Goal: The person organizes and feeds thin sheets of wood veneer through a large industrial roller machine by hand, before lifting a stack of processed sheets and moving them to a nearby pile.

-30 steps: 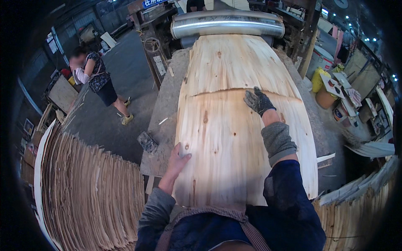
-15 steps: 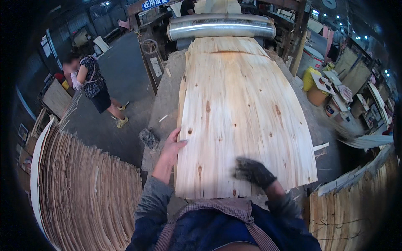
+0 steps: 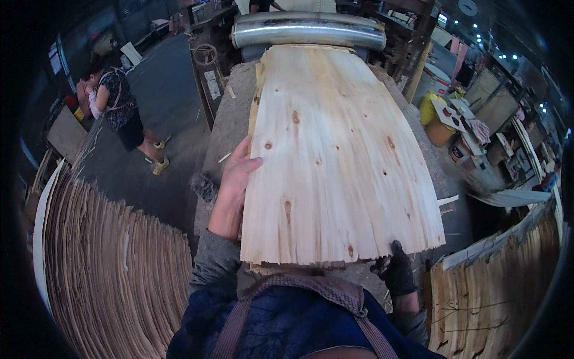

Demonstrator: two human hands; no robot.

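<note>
A wide stack of pale wood veneer sheets [image 3: 335, 161], marked with brown knots, lies before me and reaches to a metal roller [image 3: 308, 36] at the far end. My bare left hand [image 3: 236, 179] grips the left edge of the top sheet, thumb on its face and the other fingers mostly hidden at the side. At the near edge, toward the right corner, my right hand [image 3: 397, 268] in a dark glove pinches the veneer. Its thumb rests on top, while its fingers curl at or beneath the edge, partly hidden.
Stacks of veneer stand at my left [image 3: 113, 269] and right [image 3: 484, 299]. Beyond the left stack, a person [image 3: 122, 110] stands on the floor. Buckets [image 3: 439, 128] and boards crowd the right side. A thin wood strip [image 3: 447, 200] juts out beside the sheets.
The top sheet has slid forward toward the roller, covering a curved brown edge seen before. My right hand has moved from above the sheet to its near edge; my left still holds the side.
</note>
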